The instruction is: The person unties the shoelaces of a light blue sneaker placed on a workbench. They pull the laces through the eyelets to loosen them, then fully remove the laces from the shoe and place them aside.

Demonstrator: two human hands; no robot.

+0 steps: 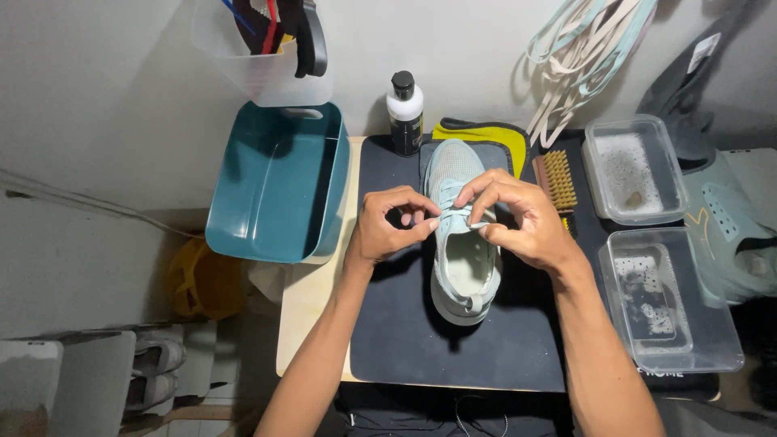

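Observation:
A pale green-grey sneaker [458, 267] stands on a dark mat [421, 340], toe pointing away from me. My left hand [390, 225] pinches the shoelace [460, 217] at the shoe's left side. My right hand [518, 218] grips the same lace over the tongue from the right. Both hands sit close together above the lacing. The lace ends are partly hidden under my fingers.
A teal bin [279, 182] lies left of the mat. Behind the shoe are a black-and-white bottle [405, 113], a yellow cloth [486, 133] and a wooden brush [557, 180]. Two clear tubs [627, 166] [668, 299] with foamy water stand at the right, beside another shoe [732, 235].

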